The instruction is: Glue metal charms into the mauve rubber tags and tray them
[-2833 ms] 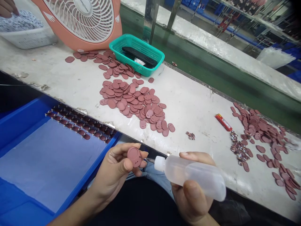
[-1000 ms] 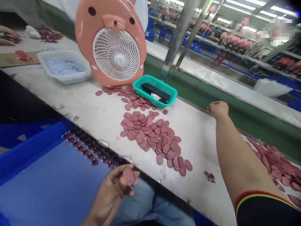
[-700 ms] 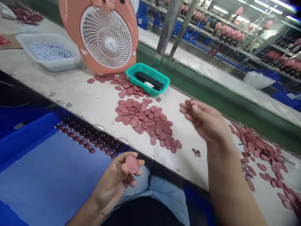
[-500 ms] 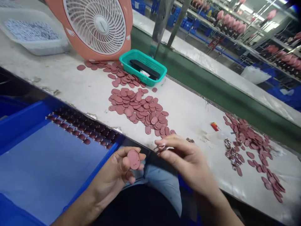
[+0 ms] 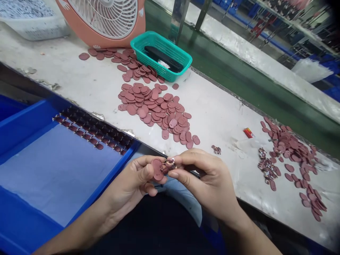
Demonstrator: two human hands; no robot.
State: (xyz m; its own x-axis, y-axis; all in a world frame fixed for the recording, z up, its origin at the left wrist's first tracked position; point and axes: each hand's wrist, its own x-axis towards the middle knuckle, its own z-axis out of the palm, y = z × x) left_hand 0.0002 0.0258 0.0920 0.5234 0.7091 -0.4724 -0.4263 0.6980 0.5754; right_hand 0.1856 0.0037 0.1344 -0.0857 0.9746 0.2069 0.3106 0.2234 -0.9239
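My left hand (image 5: 132, 186) pinches a dusky-pink oval piece (image 5: 157, 169) upright between thumb and fingers, just below the table's front edge. My right hand (image 5: 209, 180) pinches a small pink-and-white part (image 5: 170, 163) and presses it against that oval piece. Both hands meet over my lap. A heap of the same pink ovals (image 5: 156, 109) lies on the white table (image 5: 220, 113) a little beyond the hands.
A blue tray (image 5: 26, 120) at the left holds a row of finished pieces (image 5: 90, 136). A teal basket (image 5: 160, 56) and a pink fan (image 5: 103, 19) stand at the back. At the right lie more ovals (image 5: 292, 148), small parts (image 5: 265, 166) and a red lighter (image 5: 249, 132).
The clear bottle has left my right hand. That hand reached far across the table, came back with a small part and now holds it against the oval in my left hand.
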